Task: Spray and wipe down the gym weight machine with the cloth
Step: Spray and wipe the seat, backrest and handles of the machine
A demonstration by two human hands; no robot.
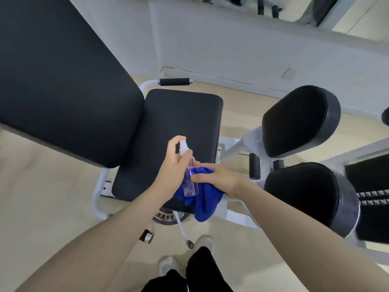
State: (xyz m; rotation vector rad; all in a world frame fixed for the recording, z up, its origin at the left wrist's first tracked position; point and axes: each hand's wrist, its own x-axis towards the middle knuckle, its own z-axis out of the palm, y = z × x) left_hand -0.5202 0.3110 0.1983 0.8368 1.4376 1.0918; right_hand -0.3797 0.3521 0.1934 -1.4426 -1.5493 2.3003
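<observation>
Overhead: one bottle; one cloth

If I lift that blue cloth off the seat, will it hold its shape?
Probably not: the blue cloth already droops in folds over the seat edge, so it looks floppy. Likely light too, bunching under the right hand.
</observation>
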